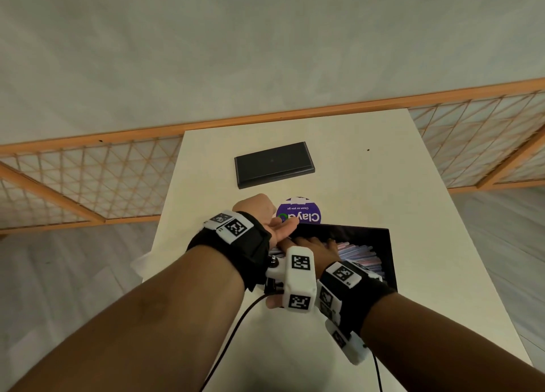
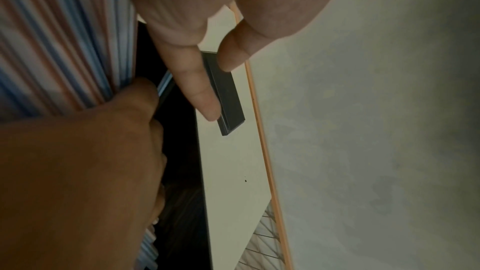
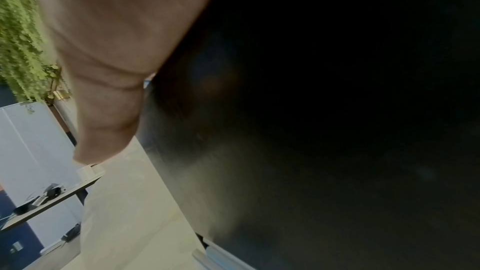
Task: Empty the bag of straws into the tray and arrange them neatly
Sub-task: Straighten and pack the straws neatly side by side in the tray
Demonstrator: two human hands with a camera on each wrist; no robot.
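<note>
Pale blue, pink and white straws (image 1: 361, 253) lie heaped in a black tray (image 1: 383, 244) near the middle of the table. My right hand (image 1: 315, 245) lies across the top of the pile, with its thumb (image 3: 109, 89) sticking out straight. My left hand (image 1: 278, 225) stands on edge at the tray's far left corner, fingers (image 2: 192, 81) straight and holding nothing. In the left wrist view the straws (image 2: 52, 48) run close along the palm, and the back of my right hand (image 2: 78, 171) covers them. The right wrist view is mostly dark tray (image 3: 311, 130).
A round purple lid (image 1: 303, 214) lies just beyond the tray, touching my left fingers. Farther back on the white table (image 1: 383, 161) sits a flat black box (image 1: 274, 164). Something white (image 1: 141, 263) shows at the table's left edge. A wooden lattice rail (image 1: 88, 179) runs behind.
</note>
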